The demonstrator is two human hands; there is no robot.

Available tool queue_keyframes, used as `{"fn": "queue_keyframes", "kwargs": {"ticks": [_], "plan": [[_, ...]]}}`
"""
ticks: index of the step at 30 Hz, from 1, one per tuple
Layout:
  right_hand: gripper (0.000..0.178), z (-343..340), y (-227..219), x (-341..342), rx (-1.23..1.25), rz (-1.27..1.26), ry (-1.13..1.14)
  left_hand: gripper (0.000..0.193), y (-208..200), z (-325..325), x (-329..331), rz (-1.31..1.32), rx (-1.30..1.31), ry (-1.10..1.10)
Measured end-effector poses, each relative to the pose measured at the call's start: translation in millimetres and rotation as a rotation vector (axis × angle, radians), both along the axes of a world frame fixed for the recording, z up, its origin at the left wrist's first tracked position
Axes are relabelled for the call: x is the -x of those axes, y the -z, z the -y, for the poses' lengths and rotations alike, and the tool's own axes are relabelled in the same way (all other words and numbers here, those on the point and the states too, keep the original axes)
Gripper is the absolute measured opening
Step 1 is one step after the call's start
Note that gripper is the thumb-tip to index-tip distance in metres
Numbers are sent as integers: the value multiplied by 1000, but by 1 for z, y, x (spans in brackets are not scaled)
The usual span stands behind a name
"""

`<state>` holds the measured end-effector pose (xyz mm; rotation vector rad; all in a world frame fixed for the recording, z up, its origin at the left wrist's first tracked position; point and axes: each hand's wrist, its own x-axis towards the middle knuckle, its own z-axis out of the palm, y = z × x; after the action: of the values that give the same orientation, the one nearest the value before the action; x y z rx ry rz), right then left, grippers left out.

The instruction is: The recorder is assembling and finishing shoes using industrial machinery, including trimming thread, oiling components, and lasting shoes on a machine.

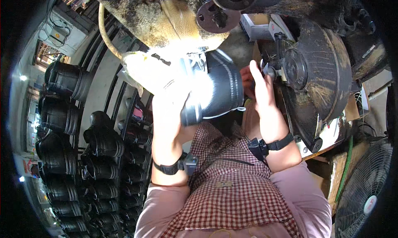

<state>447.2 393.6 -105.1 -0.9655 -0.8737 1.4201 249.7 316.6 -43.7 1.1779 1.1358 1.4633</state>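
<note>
A black shoe (222, 88) with pale stitching and loose white thread ends is under the head of a worn sewing machine (178, 20). My left hand (166, 82) grips the shoe's left side; glare from the lamp washes out its fingers and part of the shoe. On the other side, my right hand (264, 86) is held up with the thumb raised and the fingers apart, between the shoe and a metal knob (271, 73) of the machine. Nothing shows in that hand, though its fingertips are partly hidden.
Racks at the left hold many black shoes (101, 138) in rows. A dark round wheel or guard (319, 70) stands close to my right forearm. Lower right is a caged fan (367, 196). A white box (257, 28) sits behind the machine. A curved tan tube (105, 32) hangs at upper left.
</note>
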Motion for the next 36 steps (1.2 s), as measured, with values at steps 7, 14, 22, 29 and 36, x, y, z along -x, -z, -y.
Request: {"fn": "queue_keyframes", "kwargs": {"ticks": [7,14,22,29,36], "plan": [[28,61,-14,9,-453,370,-117,16,34,-18,9,180,-34,-24],[24,57,-13,5,-460,316,-161,23,26,-17,-4,369,9,33],[19,44,-16,2,-466,333,-66,53,28,-4,6,139,45,14],[14,41,-13,1,-387,252,-2,52,23,1,-9,21,-93,-23],[23,46,-4,-6,-523,411,108,59,48,-11,-1,613,245,270]]}}
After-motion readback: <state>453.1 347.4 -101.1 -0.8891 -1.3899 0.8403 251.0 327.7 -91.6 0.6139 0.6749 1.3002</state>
